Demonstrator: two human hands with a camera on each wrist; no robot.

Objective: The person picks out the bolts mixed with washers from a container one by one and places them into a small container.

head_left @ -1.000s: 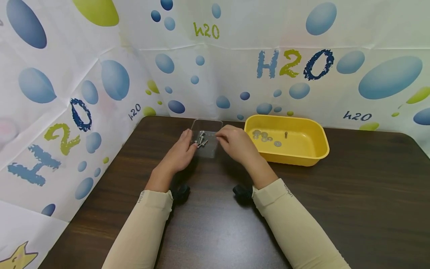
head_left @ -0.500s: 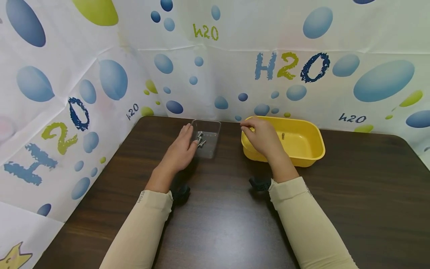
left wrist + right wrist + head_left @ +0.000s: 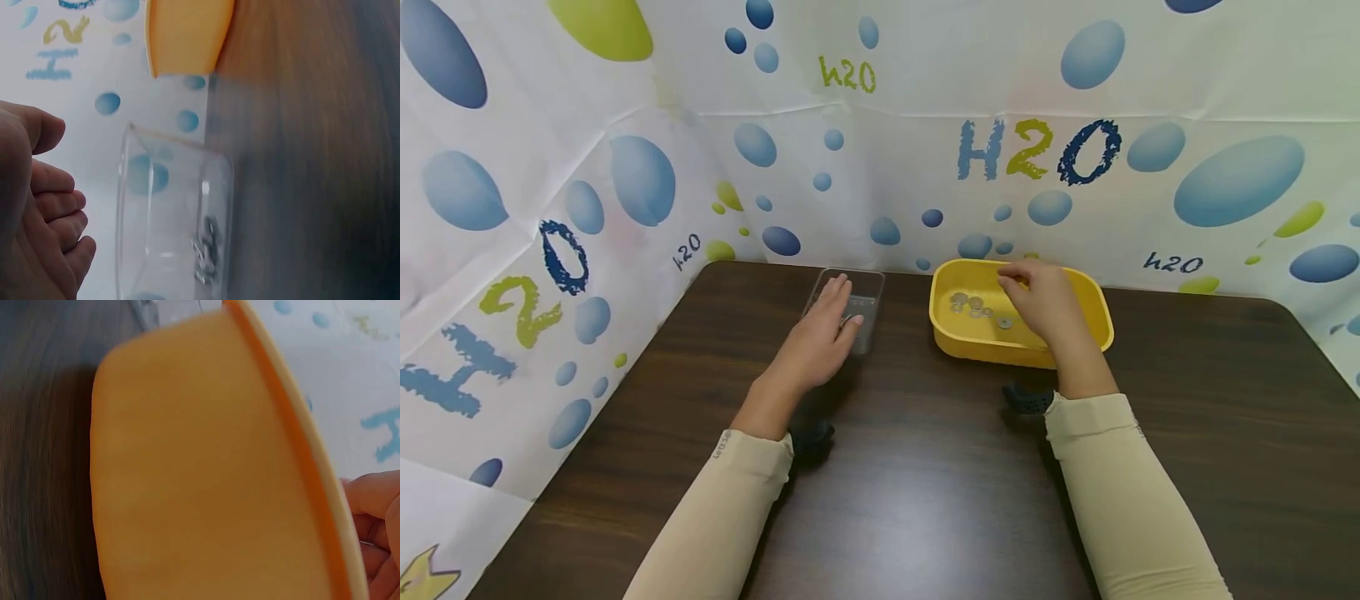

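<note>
My left hand (image 3: 816, 342) hovers at the near left of a small clear plastic box (image 3: 867, 308), fingers loosely extended. The left wrist view shows a gap between that hand and the box, and several metal screws (image 3: 206, 253) lie inside. My right hand (image 3: 1041, 300) is over the right half of a yellow tray (image 3: 985, 350), thumb and index a little apart, nothing visible between them. Several flat grey washers (image 3: 975, 302) lie in the tray's left part. From the right wrist, the tray's wall (image 3: 206, 462) hides part of the curled fingers.
Both containers stand near the back edge of a dark wooden table (image 3: 880, 492). A white sheet (image 3: 910, 158) printed with blue and green drops hangs behind and along the left side.
From the clear box, my right hand has moved right, across the tray to its right half, now covering where a lone screw lay. My left hand has drawn slightly over the box.
</note>
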